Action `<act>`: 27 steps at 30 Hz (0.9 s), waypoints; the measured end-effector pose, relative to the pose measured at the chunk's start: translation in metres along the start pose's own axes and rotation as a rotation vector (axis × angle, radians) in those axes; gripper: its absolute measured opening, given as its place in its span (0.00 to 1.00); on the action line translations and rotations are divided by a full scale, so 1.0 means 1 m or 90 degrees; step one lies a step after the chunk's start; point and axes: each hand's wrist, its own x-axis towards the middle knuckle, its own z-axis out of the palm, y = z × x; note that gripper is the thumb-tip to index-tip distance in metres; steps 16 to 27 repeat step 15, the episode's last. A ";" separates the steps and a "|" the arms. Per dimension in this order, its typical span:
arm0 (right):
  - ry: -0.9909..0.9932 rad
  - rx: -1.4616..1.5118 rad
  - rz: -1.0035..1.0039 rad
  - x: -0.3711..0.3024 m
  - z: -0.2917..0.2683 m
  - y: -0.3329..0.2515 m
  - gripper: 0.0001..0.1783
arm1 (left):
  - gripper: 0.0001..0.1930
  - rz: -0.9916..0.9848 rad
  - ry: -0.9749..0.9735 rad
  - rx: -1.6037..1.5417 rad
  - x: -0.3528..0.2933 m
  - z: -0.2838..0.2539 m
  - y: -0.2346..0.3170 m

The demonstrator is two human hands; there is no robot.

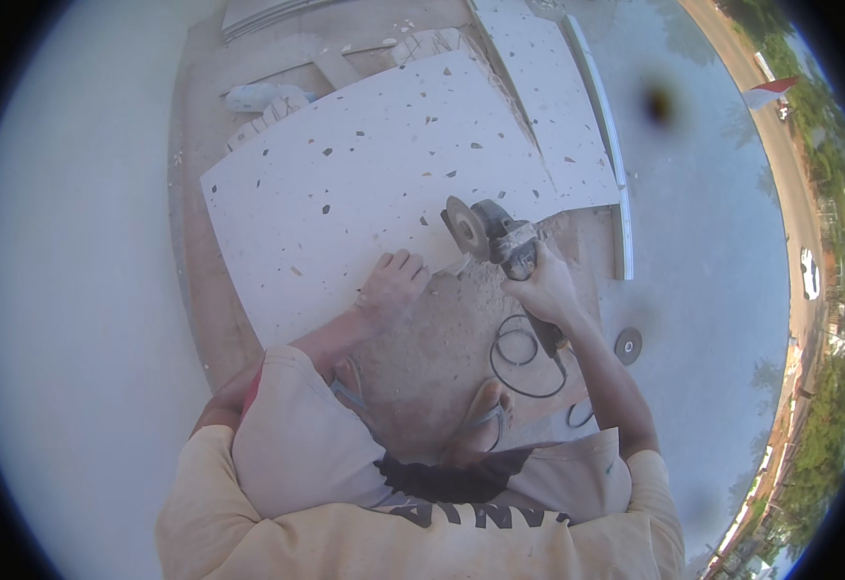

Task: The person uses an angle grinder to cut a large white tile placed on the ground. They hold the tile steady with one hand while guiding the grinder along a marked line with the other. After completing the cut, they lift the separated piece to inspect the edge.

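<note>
My right hand (pixel 546 288) is closed round the body of a dusty angle grinder (pixel 514 249). Its cutting disc (pixel 465 226) stands upright over the near edge of a large white slab (pixel 345 174) flecked with dark and brown chips. I cannot tell whether the disc touches the slab. My left hand (pixel 393 283) lies at that same near edge, left of the grinder, with its fingers curled. Whatever is under those fingers is hidden. Between hand and disc, the slab edge looks rough, with a pale broken bit (pixel 453 267).
A black cord (pixel 531 394) loops on the dusty floor by my foot (pixel 485 411). A loose disc (pixel 627 345) lies to the right. Beyond the slab are another speckled slab (pixel 568 106), a metal bar (pixel 624 232) and a pale bottle-like object (pixel 263 97). A road runs far right.
</note>
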 end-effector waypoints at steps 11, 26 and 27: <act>-0.007 -0.046 0.020 0.009 0.002 -0.010 0.40 | 0.14 0.007 0.031 -0.046 -0.003 0.002 -0.005; -0.034 -0.057 0.032 0.010 0.002 -0.014 0.40 | 0.14 0.001 0.025 -0.061 -0.004 0.003 -0.006; -0.034 -0.057 0.032 0.010 0.002 -0.014 0.40 | 0.14 0.001 0.025 -0.061 -0.004 0.003 -0.006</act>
